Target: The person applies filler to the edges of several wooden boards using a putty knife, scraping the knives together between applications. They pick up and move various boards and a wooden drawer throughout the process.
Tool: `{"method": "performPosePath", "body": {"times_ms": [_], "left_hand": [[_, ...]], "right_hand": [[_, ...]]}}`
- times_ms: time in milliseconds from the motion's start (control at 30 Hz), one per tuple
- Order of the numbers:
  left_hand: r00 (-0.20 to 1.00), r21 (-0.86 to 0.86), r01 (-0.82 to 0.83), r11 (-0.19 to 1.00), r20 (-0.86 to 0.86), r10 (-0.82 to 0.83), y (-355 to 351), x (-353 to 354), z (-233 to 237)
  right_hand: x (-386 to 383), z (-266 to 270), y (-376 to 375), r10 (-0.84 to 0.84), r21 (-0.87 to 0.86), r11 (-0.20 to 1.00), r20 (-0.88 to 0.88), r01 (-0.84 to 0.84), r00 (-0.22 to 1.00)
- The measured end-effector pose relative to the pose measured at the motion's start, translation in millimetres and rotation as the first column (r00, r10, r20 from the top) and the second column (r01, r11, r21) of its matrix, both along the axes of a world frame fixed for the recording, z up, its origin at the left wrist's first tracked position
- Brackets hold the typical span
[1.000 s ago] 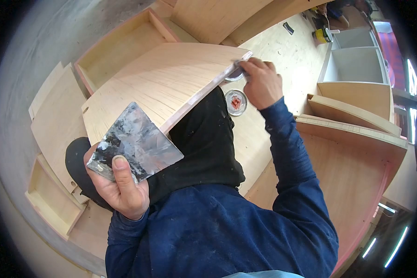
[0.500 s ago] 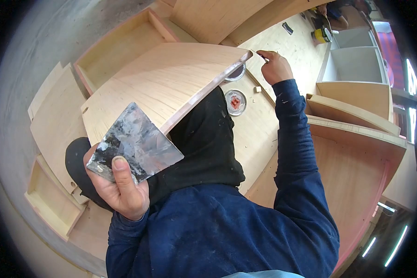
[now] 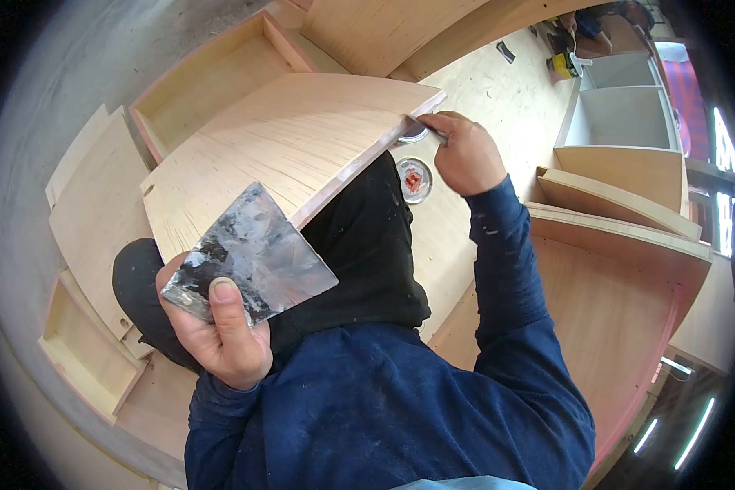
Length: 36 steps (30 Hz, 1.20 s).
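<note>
My left hand grips a flat square metal plate smeared with grey and white paste, thumb on top. A light wooden panel lies across my lap, its long edge coated with a pinkish-white filler. Near the far end of that edge, my right hand is closed on a small scraper, whose blade meets the edge. Just below the panel's end sits a round lid with reddish paste. Another round container is partly hidden behind the panel edge and scraper.
An open drawer box lies beyond the panel, and a smaller one at the left. Cabinet parts stand at the right. A yellow-and-black tub and another person are at the top right.
My right hand has come down and left, bringing the scraper onto the panel edge. My left hand and the plate have shifted slightly to the right.
</note>
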<state>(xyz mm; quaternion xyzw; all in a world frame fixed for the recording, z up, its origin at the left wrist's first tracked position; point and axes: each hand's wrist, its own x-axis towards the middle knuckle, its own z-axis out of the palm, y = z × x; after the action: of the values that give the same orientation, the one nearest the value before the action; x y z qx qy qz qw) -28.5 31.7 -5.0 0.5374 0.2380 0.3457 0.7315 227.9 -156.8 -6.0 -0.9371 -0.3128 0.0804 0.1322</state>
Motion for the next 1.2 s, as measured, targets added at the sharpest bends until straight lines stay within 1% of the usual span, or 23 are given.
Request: {"method": "performPosePath", "body": {"times_ms": [33, 100, 133, 167, 233, 267, 300, 333, 400, 467, 500, 567, 633, 667, 700, 767, 833, 867, 933, 967, 1033, 1100, 1200], "left_hand": [[1.0, -0.001, -0.001, 1.0, 0.001, 0.001, -2.7, 0.5, 0.8], [1.0, -0.055, -0.027, 0.998, 0.004, 0.027, -8.3, 1.8, 1.2], [1.0, -0.056, -0.028, 0.998, 0.004, 0.028, -8.3, 0.7, -0.9], [1.0, -0.025, 0.009, 1.0, 0.011, -0.009, -7.4, -1.1, -4.1], [0.999, 0.005, 0.042, 0.999, 0.014, -0.042, -1.9, -5.5, -6.7], [0.995, 0.042, 0.094, 0.995, -0.019, -0.093, 2.6, -7.1, -6.6], [0.989, 0.077, 0.145, 0.986, -0.052, -0.141, 5.1, -7.7, -6.5], [0.989, 0.076, 0.143, 0.987, -0.052, -0.139, 3.8, -7.3, -6.3], [0.998, 0.049, 0.064, 0.997, -0.009, -0.064, -1.4, -5.4, -5.5], [0.999, 0.037, 0.048, 0.998, 0.007, -0.048, -3.4, -5.3, -5.5], [0.999, 0.024, 0.033, 0.999, 0.022, -0.034, -4.6, -5.0, -5.6], [0.999, 0.013, 0.041, 0.999, 0.029, -0.041, -5.7, -4.1, -6.6], [0.998, 0.004, 0.047, 0.999, 0.039, -0.047, -5.3, -3.7, -8.7], [0.998, 0.011, 0.055, 0.998, 0.039, -0.056, -4.6, -4.4, -10.0], [0.997, 0.02, 0.061, 0.998, 0.036, -0.062, -4.0, -4.7, -10.7], [0.996, 0.015, 0.074, 0.997, 0.038, -0.075, -2.6, -4.0, -9.3], [0.995, 0.012, 0.088, 0.996, 0.044, -0.089, -2.0, -4.4, -7.6], [0.996, 0.02, 0.074, 0.997, 0.037, -0.075, -2.7, -4.4, -6.7], [0.998, 0.028, 0.06, 0.998, 0.031, -0.061, -4.7, -3.5, -4.7], [0.998, 0.03, 0.05, 0.998, 0.026, -0.051, -5.5, -2.3, -3.6], [0.999, 0.032, 0.039, 0.999, 0.019, -0.04, -6.1, -1.4, -3.7], [1.0, 0.062, 0.024, 0.998, 0.007, -0.025, -6.9, -1.7, -5.4], [1.0, 0.057, 0.029, 0.998, 0.005, -0.029, -7.2, -1.7, -4.3]], "right_hand": [[-4.5, 0.0, 0.2, 0.001, -0.001, 1.0, 0.001, -0.001, 1.0], [-11.0, -0.2, 0.0, 0.094, 0.1, 0.991, -0.016, -0.092, 0.995], [-15.3, 7.9, 3.6, 0.093, 0.051, 0.994, -0.023, -0.092, 0.995], [-14.4, 8.4, 2.1, 0.095, 0.05, 0.994, -0.023, -0.094, 0.995], [-10.1, 9.9, -3.4, 0.028, -0.102, 0.995, 0.202, -0.008, 0.979], [-7.6, 6.3, -5.2, 0.0, -0.139, 0.99, 0.252, 0.036, 0.968], [-4.2, 1.6, -6.7, 0.003, -0.139, 0.99, 0.252, 0.033, 0.968], [-1.3, -3.2, -8.7, -0.009, -0.139, 0.989, 0.278, 0.049, 0.96], [-2.2, -5.3, -7.8, -0.02, -0.141, 0.988, 0.304, 0.066, 0.953], [-13.5, -5.3, 1.9, 0.0, -0.158, 0.987, 0.233, 0.038, 0.972], [-22.6, -4.4, 9.6, 0.019, -0.141, 0.99, 0.226, 0.013, 0.974], [-29.8, -15.0, 7.3, 0.166, -0.039, 0.986, 0.25, -0.162, 0.954], [-47.9, -4.0, 18.9, 0.253, 0.016, 0.966, 0.182, -0.26, 0.95], [-50.5, -1.8, 18.8, 0.261, 0.121, 0.954, 0.12, -0.275, 0.958], [-44.2, -2.4, 17.0, 0.263, 0.121, 0.953, 0.12, -0.277, 0.957], [-16.9, -2.9, 5.6, 0.17, 0.17, 0.966, 0.146, -0.194, 0.974], [20.8, -10.7, -15.9, -0.003, 0.174, 0.985, 0.089, -0.013, 0.996], [33.8, -13.9, -21.4, -0.102, 0.065, 0.993, 0.112, 0.095, 0.988], [60.1, -24.8, -34.3, -0.218, -0.026, 0.975, 0.121, 0.222, 0.969], [68.5, -28.5, -38.3, -0.216, -0.025, 0.975, 0.121, 0.221, 0.969], [80.1, -34.7, -43.3, -0.252, -0.096, 0.959, 0.143, 0.267, 0.957], [85.2, -40.1, -45.7, -0.25, -0.094, 0.96, 0.142, 0.265, 0.958], [80.1, -39.3, -40.6, -0.211, -0.049, 0.975, 0.121, 0.219, 0.97]]}}
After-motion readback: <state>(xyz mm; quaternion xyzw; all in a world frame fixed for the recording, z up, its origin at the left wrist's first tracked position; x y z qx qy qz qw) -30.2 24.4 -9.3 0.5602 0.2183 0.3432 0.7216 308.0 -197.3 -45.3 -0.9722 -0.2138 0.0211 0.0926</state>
